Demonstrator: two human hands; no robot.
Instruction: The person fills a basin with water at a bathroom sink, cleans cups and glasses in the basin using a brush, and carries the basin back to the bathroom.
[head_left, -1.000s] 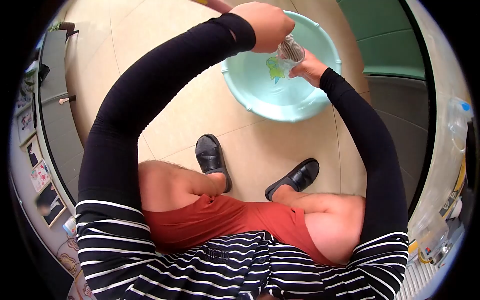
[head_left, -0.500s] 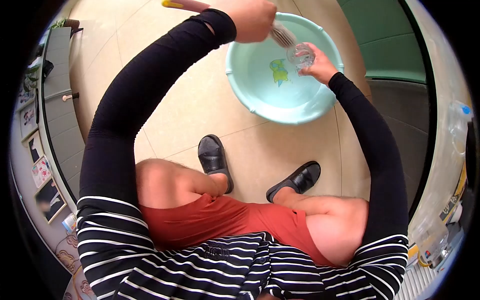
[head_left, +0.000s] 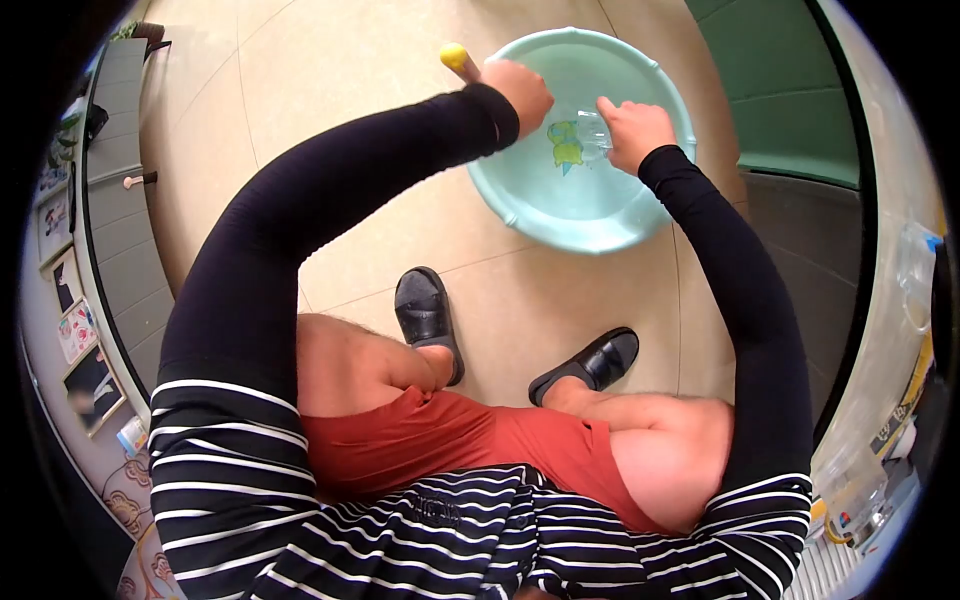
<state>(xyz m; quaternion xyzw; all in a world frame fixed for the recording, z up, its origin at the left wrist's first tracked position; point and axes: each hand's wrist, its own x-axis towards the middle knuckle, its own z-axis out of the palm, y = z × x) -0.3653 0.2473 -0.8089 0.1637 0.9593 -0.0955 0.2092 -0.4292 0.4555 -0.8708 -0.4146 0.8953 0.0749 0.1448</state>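
My left hand [head_left: 522,96] is closed around the handle of a brush. Only the yellow-tipped end of the brush handle [head_left: 458,62] sticks out beyond the fist, and its bristles are hidden. Opposite, my right hand [head_left: 642,132] grips a clear drinking glass [head_left: 593,136], which lies tilted on its side in the air with its mouth facing left. Both hands are over a pale turquoise basin [head_left: 590,236] on the floor. A green and yellow cartoon print [head_left: 567,146] shows on the basin's bottom, partly seen beside the glass.
Two black slippers [head_left: 424,312] are on my feet on the beige tiled floor [head_left: 350,200]. A grey cabinet [head_left: 120,230] stands along the left. To the right is a green and dark grey panelled surface [head_left: 780,90], with clear plastic containers [head_left: 915,270] farther out.
My left hand has moved right and down, swinging the brush handle to point more upward; the bristles have gone out of sight. The glass has turned sideways and moved slightly lower.
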